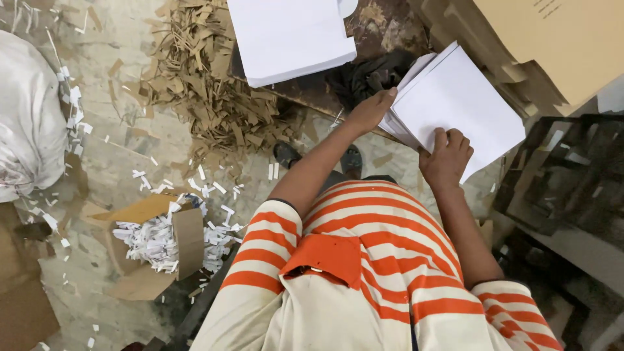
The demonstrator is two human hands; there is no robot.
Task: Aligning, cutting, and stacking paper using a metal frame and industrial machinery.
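Note:
A stack of white paper sheets (461, 97) lies tilted on a dark, worn work surface (383, 29) in front of me. My left hand (372, 109) presses flat against the stack's left edge with fingers extended. At the stack's near edge, my right hand (446, 156) has its fingers curled over the sheets, gripping them. Both arms reach out from my orange and cream striped shirt (364, 273). The lower sheets fan out slightly under my left hand.
A second white paper stack (286, 39) lies at the top, brown cardboard sheets (559, 45) at the top right. Brown cardboard strips (208, 84) litter the floor. A cardboard box of white shreds (156, 240) and a white sack (26, 117) stand left. A dark metal frame (559, 175) is on the right.

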